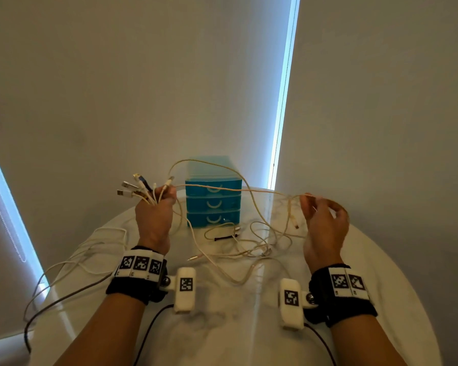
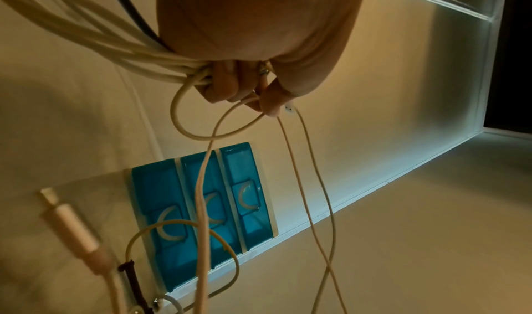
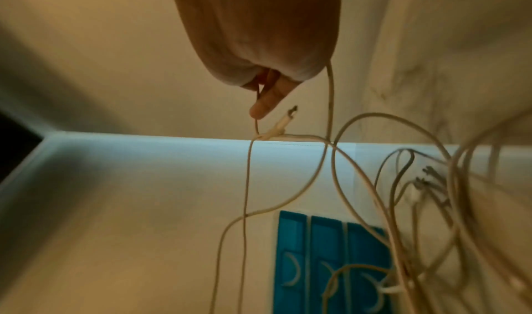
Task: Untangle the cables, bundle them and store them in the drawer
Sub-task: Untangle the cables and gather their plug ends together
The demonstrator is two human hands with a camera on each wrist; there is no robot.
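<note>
My left hand [image 1: 156, 207] [image 2: 244, 84] is raised above the table and grips a bunch of white cables, their USB plugs [image 1: 132, 187] fanning out up and left. My right hand [image 1: 320, 207] [image 3: 264, 100] is lifted at the right and pinches one thin white cable [image 1: 249, 191] that runs across to the left hand. A plug [image 1: 294, 223] [image 3: 283, 123] dangles just below the right fingers. More tangled cable loops [image 1: 251, 247] lie on the white table [image 1: 222, 326]. The blue three-drawer box [image 1: 213, 200] [image 2: 201, 205] [image 3: 331, 262] stands behind, with all its drawers closed.
A black strap [image 1: 225, 237] [image 2: 133, 285] lies on the table in front of the drawer box. Some cables trail off the table's left edge [image 1: 64, 273]. Blinds with bright window gaps stand behind and to the left. Dark leads run from both wrist cameras.
</note>
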